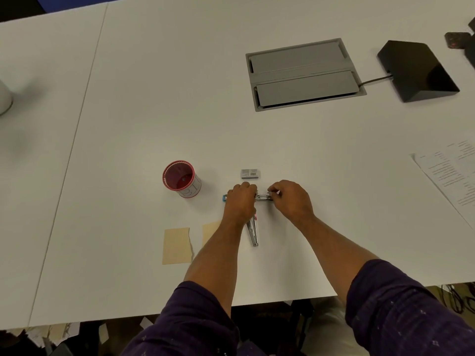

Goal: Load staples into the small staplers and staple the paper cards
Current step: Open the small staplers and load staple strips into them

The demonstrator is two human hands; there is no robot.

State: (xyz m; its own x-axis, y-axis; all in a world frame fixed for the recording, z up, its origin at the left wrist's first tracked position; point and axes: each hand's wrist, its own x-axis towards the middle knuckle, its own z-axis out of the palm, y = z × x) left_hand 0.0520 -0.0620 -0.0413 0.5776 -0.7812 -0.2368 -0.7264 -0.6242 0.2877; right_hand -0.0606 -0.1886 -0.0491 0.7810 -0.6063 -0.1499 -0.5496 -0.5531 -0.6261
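At the middle of the white worktop, just in front of me, the small blue-ended metal stapler lies crosswise with its top swung open, and both my hands are on it. I judge this to be the loading step, and the risks are small-scale ones. The strip of staples is too fine for me to make out from the head view, so I cannot tell whether it sits square in the channel; if it goes in skewed, or breaks under my fingers, the stapler could jam. If my holding hand eases off, the light stapler could skid sideways when I push.

My left hand has its grip clamped over the stapler's body, fingers curled round it, pinning it to the worktop; only the blue tip shows beyond the knuckles. My right hand has thumb and fingertips pinched together at the stapler's open metal end, on the channel or on staples in it; I cannot tell which.

Directly below my left wrist lies a second small silver stapler with a pink end, open in a narrow V and untouched. The small grey staple box sits just beyond my hands. Two tan paper cards lie nearer me on the left, one partly hidden by my forearm, neither stapled as far as I can see. A red-rimmed cylindrical paper cup stands further left.
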